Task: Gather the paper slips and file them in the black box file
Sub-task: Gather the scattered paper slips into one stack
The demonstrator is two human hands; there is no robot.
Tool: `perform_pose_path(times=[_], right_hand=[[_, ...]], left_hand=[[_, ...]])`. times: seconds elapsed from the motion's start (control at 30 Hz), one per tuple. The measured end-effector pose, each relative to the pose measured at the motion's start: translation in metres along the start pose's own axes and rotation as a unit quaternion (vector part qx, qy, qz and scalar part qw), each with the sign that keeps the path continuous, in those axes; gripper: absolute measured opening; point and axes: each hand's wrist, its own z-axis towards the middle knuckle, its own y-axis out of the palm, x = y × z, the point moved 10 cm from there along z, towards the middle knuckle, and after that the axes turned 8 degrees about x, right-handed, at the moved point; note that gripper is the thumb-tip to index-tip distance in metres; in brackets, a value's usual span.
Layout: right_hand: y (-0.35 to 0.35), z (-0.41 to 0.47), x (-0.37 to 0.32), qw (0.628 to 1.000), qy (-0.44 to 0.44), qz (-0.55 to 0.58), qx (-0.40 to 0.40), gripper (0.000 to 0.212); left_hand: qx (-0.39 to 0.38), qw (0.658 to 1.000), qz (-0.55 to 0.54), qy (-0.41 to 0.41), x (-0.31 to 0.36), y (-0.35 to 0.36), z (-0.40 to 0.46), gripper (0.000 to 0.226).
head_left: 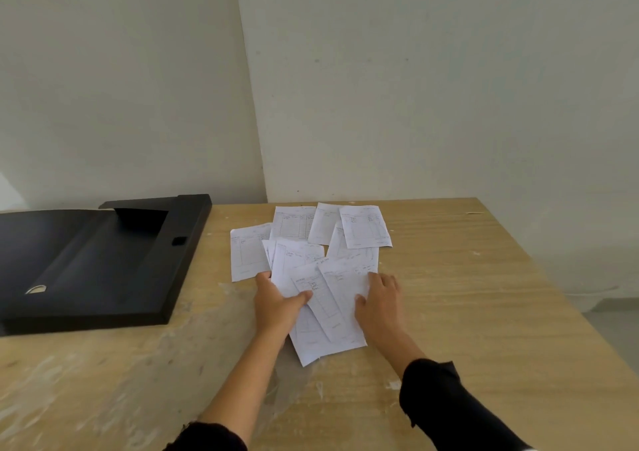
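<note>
Several white paper slips (364, 229) with printed tables lie scattered and overlapping in the middle of the wooden table (484, 295). My left hand (276, 307) grips the left edge of a fanned bunch of slips (328, 312), thumb on top. On the bunch's right side rests my right hand (378, 305), fingers spread and pressing on the top slip. The black box file (100, 264) lies flat and open on the table's left part, well apart from the slips.
A white wall rises just behind the table's far edge. The table's right edge runs diagonally at the right, with floor beyond it. Pale smears mark the wood near me.
</note>
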Motion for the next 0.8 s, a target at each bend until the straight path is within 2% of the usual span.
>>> perform_pose_path(times=[0.1,0.23,0.33,0.47,0.6,0.63,0.7,0.77,0.8], right_hand=[[0.011,0.0,-0.001,0.999,-0.008,-0.032,-0.024,0.039],[0.01,0.003,-0.006,0.997,-0.002,0.074,0.004,0.024],[0.007,0.012,0.001,0.991,0.043,0.125,0.005,0.025],[0.014,0.019,-0.012,0.985,0.035,0.154,-0.073,0.039],[0.035,0.024,-0.039,0.975,-0.001,0.167,-0.146,0.035],[0.041,0.026,-0.043,0.979,-0.012,0.142,-0.143,0.036],[0.049,0.033,-0.053,0.991,-0.074,0.014,-0.11,0.037],[0.053,0.038,-0.06,0.983,-0.122,-0.108,-0.086,0.039],[0.054,0.04,-0.064,0.98,-0.129,-0.126,-0.083,0.037]], left_hand=[[0.007,1.0,0.002,0.013,0.003,0.008,-0.002,0.063],[0.008,0.999,-0.013,0.043,0.007,0.017,-0.005,0.061],[0.025,0.998,-0.033,0.042,0.009,0.012,-0.003,0.054],[0.034,0.997,-0.066,0.03,0.013,0.002,-0.005,0.045],[0.083,0.994,-0.058,0.044,0.017,-0.021,-0.004,0.039],[0.093,0.993,-0.043,0.055,0.018,-0.028,-0.001,0.038],[0.108,0.991,-0.023,0.072,0.022,-0.04,0.008,0.036],[0.124,0.989,-0.025,0.073,0.025,-0.052,0.022,0.032],[0.133,0.989,-0.027,0.066,0.025,-0.057,0.03,0.03]])
